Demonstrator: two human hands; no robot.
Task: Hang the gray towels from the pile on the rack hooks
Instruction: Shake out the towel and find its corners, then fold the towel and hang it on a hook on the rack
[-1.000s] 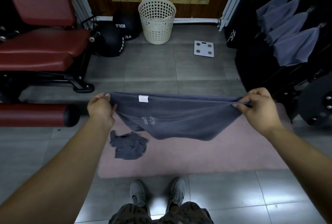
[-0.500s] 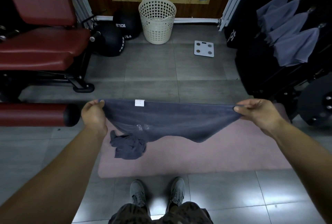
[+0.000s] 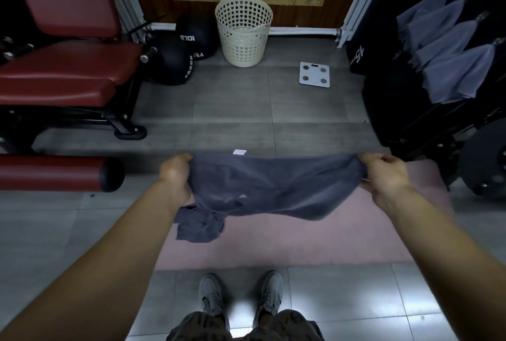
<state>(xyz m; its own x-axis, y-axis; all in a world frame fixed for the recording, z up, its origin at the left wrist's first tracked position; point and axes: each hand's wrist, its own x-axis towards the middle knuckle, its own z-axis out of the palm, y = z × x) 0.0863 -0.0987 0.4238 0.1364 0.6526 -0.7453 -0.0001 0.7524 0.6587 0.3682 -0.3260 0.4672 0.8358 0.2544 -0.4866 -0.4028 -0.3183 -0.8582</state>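
The grip of the left hand (image 3: 176,173) and that of the right hand (image 3: 383,176) each pinch a top corner of the gray towel (image 3: 273,187), spread above the pink mat (image 3: 315,239). Since a second ago the hands have dropped slightly and drawn closer, so the cloth billows, likely a shake-out before hanging. One crumpled towel (image 3: 198,224) waits on the mat; four hung towels (image 3: 460,75) show at right.

I am counting one stretched gray towel (image 3: 273,184), one crumpled gray towel (image 3: 198,227) and four hanging gray towels (image 3: 462,77), making six. The left hand (image 3: 175,173) and the right hand (image 3: 383,173), making two, are gripping the stretched one. Two black balls (image 3: 172,61) are sitting here, with one basket (image 3: 243,36), one scale (image 3: 314,74), one pink mat (image 3: 301,239) and two gray shoes (image 3: 210,294).
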